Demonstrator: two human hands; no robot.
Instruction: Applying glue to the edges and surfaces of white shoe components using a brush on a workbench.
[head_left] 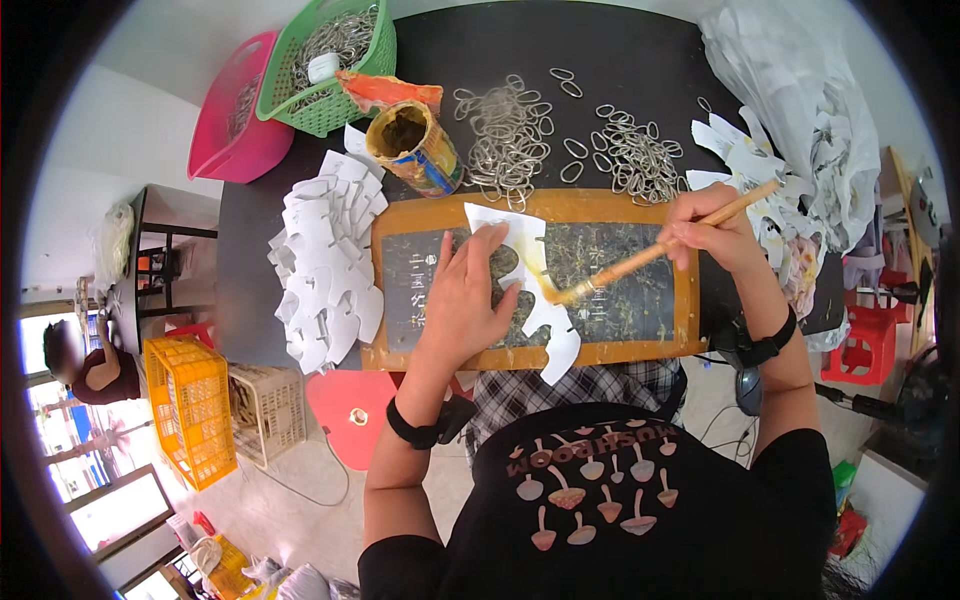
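A curvy white cut-out piece lies on a dark board with a wooden rim, its lower end overhanging the near edge. My left hand rests on its left side, fingers spread and holding nothing. With my right hand I grip a wooden-handled brush. The bristles touch the piece, where a yellowish smear shows. An open, stained can stands beyond the board's far left corner. Left of the board, similar white pieces lie in an overlapping stack.
Metal oval rings form piles on the black table behind the board. Green and pink baskets stand at far left. More white pieces and a plastic bag occupy the right. Another person sits far left.
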